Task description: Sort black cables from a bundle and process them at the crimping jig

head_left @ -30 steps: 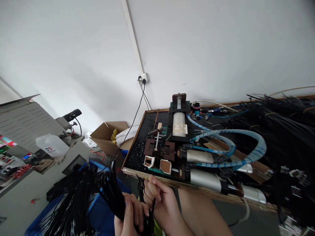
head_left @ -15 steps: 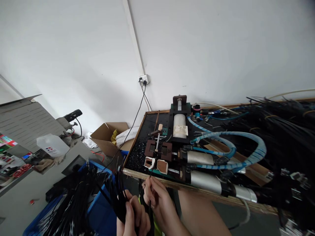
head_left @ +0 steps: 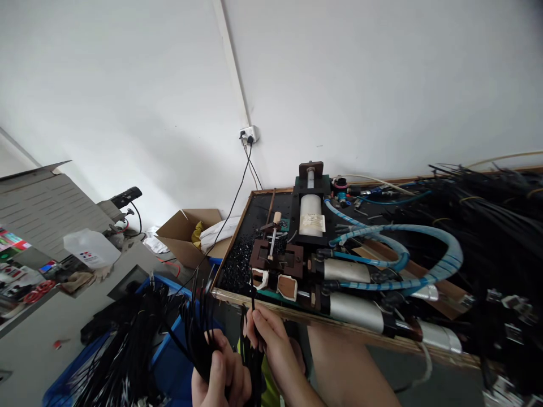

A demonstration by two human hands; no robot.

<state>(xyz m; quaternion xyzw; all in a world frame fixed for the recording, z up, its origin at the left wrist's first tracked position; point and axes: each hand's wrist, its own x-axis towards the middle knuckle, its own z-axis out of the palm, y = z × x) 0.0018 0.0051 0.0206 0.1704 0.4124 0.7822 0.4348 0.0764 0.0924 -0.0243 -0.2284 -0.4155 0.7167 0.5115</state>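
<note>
My left hand [head_left: 223,367] is closed around a bundle of thin black cables [head_left: 197,333], whose loose ends fan upward. To its right, my right hand [head_left: 269,339] pinches one black cable [head_left: 253,297] between thumb and fingers. That cable points up over the bench edge, its tip close to the left white-edged pad [head_left: 259,278] of a small clamp. Across a gap stands the right brown pad [head_left: 287,287], joined to a rod from a silver air cylinder [head_left: 355,310]. More black strands hang below my hands.
Behind the pads sit a brown metal fixture [head_left: 278,257] and an upright white cylinder [head_left: 311,215]. Blue hoses [head_left: 449,249] loop across the bench. Black cable bundles [head_left: 487,209] lie at the right. A blue crate [head_left: 169,350] of cables and a cardboard box [head_left: 180,232] stand left.
The clamp pads have moved apart, the right one shifting right. My right hand has drawn the cable out from between them, slightly left. My left hand has moved a little left with the bundle.
</note>
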